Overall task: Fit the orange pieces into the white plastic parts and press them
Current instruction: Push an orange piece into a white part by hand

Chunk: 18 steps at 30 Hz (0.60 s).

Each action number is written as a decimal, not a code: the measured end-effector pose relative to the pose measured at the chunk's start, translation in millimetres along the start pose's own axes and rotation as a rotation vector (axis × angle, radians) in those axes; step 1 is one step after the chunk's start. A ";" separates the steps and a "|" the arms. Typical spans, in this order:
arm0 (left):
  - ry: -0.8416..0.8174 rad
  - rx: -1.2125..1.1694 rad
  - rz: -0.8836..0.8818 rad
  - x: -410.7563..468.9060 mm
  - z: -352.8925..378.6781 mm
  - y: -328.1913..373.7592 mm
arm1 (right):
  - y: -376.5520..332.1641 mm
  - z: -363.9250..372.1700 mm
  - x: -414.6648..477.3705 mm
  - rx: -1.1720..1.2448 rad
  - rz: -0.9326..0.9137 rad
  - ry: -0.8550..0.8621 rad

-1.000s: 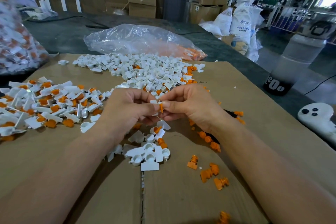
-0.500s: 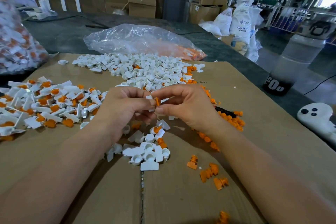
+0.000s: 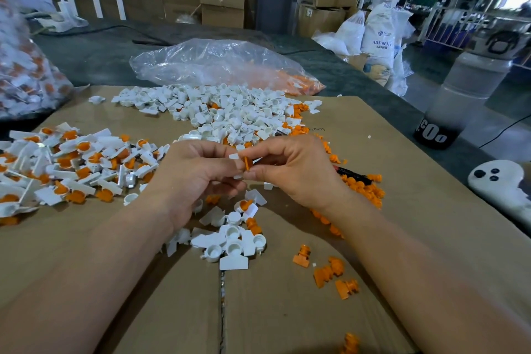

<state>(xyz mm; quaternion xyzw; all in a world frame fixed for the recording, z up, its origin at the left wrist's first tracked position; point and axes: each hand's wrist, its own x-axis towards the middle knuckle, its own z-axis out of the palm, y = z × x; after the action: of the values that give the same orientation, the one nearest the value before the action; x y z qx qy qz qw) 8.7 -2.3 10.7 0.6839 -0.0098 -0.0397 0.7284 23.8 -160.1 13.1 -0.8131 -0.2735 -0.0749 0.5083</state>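
Observation:
My left hand (image 3: 195,172) grips a small white plastic part (image 3: 235,157), mostly hidden by its fingers. My right hand (image 3: 293,169) pinches an orange piece (image 3: 247,163) between thumb and forefinger, right against that white part. Both hands meet above the cardboard sheet (image 3: 287,310). A heap of bare white parts (image 3: 230,112) lies beyond them. A small cluster of white parts (image 3: 232,241) sits just below my hands. Loose orange pieces (image 3: 330,273) lie on the near right, with more orange pieces (image 3: 362,184) behind my right wrist.
Assembled white-and-orange parts (image 3: 71,164) are piled at the left. A clear plastic bag (image 3: 224,66) holding orange pieces lies at the back, another filled bag (image 3: 26,66) at far left. A frosted bottle (image 3: 459,95) and a white controller (image 3: 500,181) sit to the right.
Both hands have lifted slightly away from me with the parts held together. The orange piece stays pinched against the white part; the piles have not moved.

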 end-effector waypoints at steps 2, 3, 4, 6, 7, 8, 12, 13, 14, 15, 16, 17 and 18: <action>-0.001 -0.003 0.001 0.1 0.1 0.0 | -0.2 -0.5 0.6 -0.002 0.017 -0.027; 0.001 -0.008 0.004 0.1 0.0 0.2 | -0.6 -1.8 1.1 0.002 0.036 -0.048; 0.008 -0.018 0.009 0.1 -0.2 0.4 | -0.4 -4.3 1.8 -0.004 0.063 -0.060; 0.033 -0.047 0.012 0.8 -0.9 1.1 | 1.7 -13.5 4.2 -0.102 0.124 -0.032; 0.045 -0.059 0.011 1.2 -1.4 1.4 | 3.1 -20.4 5.5 -0.195 0.159 -0.012; 0.053 -0.067 0.010 1.7 -1.8 1.7 | 4.6 -28.4 6.4 -0.303 0.198 -0.006; 0.059 -0.090 0.010 3.1 -2.2 1.9 | 11.3 -61.1 6.7 -0.630 0.428 -0.164; 0.063 -0.092 0.014 3.2 -2.2 1.9 | 12.0 -65.9 5.9 -0.659 0.489 -0.223; 0.068 -0.090 0.019 3.4 -2.4 1.8 | 11.7 -68.0 4.9 -0.682 0.540 -0.287; 0.073 -0.086 0.024 3.7 -2.8 1.6 | 10.9 -67.4 4.1 -0.712 0.574 -0.352; 0.074 -0.081 0.027 4.0 -3.3 1.5 | 10.1 -65.3 3.6 -0.752 0.593 -0.409; 0.072 -0.078 0.029 4.1 -3.6 1.4 | 9.8 -62.8 3.1 -0.790 0.601 -0.446; 0.069 -0.076 0.029 4.3 -3.7 1.3 | 9.9 -60.6 2.9 -0.816 0.603 -0.455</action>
<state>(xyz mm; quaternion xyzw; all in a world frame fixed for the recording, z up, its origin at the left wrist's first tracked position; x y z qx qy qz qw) 13.3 1.1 11.6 0.6564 0.0069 -0.0058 0.7543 40.8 -214.9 35.0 -0.9820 -0.0803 0.1516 0.0791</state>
